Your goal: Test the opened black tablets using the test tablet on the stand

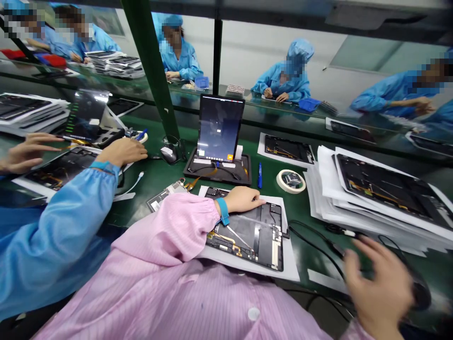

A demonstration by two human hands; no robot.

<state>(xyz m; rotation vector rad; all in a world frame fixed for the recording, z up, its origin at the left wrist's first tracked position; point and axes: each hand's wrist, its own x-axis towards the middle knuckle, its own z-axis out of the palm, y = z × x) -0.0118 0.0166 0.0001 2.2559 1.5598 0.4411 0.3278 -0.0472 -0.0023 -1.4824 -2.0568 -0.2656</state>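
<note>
An opened tablet [262, 231], its inner boards and orange ribbon cables showing, lies on white paper [290, 264] in front of me. My left hand [242, 199], in a pink sleeve with a blue wrist strap, rests at its upper edge. The fingers there are curled, and what is under them is hidden. A black cable [311, 238] is plugged into the tablet's right side. My right hand [380, 283] is off to the right, blurred, fingers apart and seemingly without anything in them. Close to it are a white-tipped cable plug [348, 233] and a dark mouse [421, 290].
Behind the tablet, a lit screen [221, 130] stands in a black tray [189, 165]. A blue pen [260, 174], a tape roll [280, 180] and a tablet stack on paper [318, 208] lie rightward. A co-worker's blue sleeve [71, 203] reaches in at left.
</note>
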